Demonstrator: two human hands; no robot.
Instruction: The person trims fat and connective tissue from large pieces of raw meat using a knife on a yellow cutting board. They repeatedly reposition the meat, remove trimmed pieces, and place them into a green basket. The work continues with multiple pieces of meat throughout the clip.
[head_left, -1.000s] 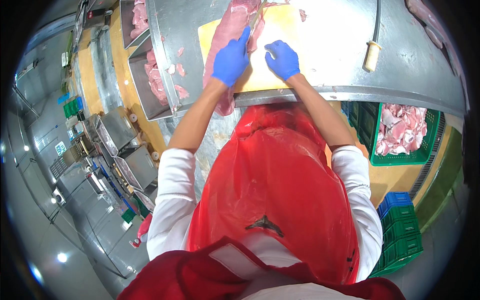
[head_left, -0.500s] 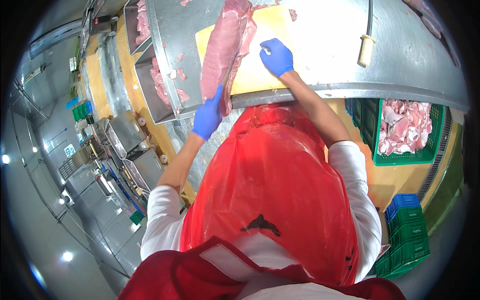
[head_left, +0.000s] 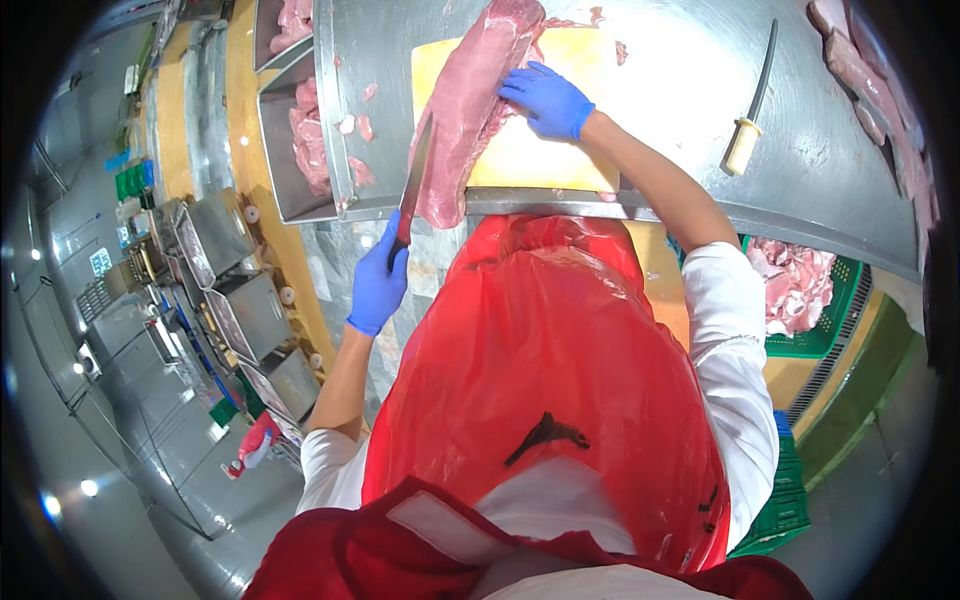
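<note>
A long piece of pink raw meat lies lengthwise over the yellow cutting board, its lower end reaching the table's near edge. My left hand, in a blue glove, is closed round the handle of a long knife, below and left of the meat; the blade points up along the meat's left side, its tip against the meat. My right hand, also gloved in blue, has its fingers extended and spread, resting on the meat's right edge.
Steel trays of meat flank the left side. A sharpening rod and more long cuts are on the steel table at right. Below it are a green crate of meat and stacked crates. A distant person appears at lower left.
My left hand has moved down and left with the knife, from the meat's upper part to beyond the table edge. My right hand has moved from the bare board onto the meat.
</note>
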